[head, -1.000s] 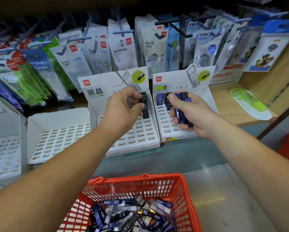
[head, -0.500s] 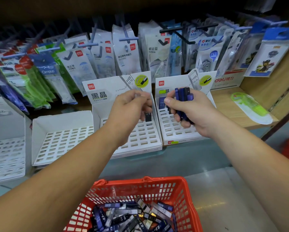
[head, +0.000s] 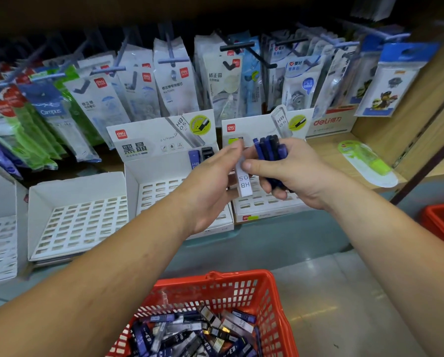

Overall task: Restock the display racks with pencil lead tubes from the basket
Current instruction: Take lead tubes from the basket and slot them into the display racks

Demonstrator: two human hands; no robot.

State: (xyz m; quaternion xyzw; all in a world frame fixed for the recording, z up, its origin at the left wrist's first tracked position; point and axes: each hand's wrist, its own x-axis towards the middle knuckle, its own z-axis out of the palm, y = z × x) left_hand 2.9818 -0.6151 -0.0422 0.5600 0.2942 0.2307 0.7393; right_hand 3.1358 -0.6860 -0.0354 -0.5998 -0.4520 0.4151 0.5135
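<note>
So the white tube (head: 244,181), the one marked HB 0.5, is right at the handoff. The left hand (head: 210,184) has its fingertips pinched on the top end, and the right hand's (head: 300,176) thumb is pressed against the side. I honestly can't tell which of the two carries the weight. The other right fingers are wrapped around a bunch (head: 268,149) of blue and dark tubes that stands just behind the pinch.

Straight under the pinch is the right rack (head: 264,203). The middle rack (head: 161,191) is beside it, on the left hand's side. Up at its back row, level with the pinch, a blue tube (head: 193,161) and a black tube (head: 207,152) are already slotted in. Further out that way there's another rack (head: 79,222) with nothing in its holes. The basket (head: 215,275) sits well below both wrists with loads of tubes left in it.

Looks to me like the "peel one off the bunch" step, very early in the job. For the next move, I'd say the thumb needs to let go, then the left hand stands the tube upright and drops it into a free slot beside those two.
</note>
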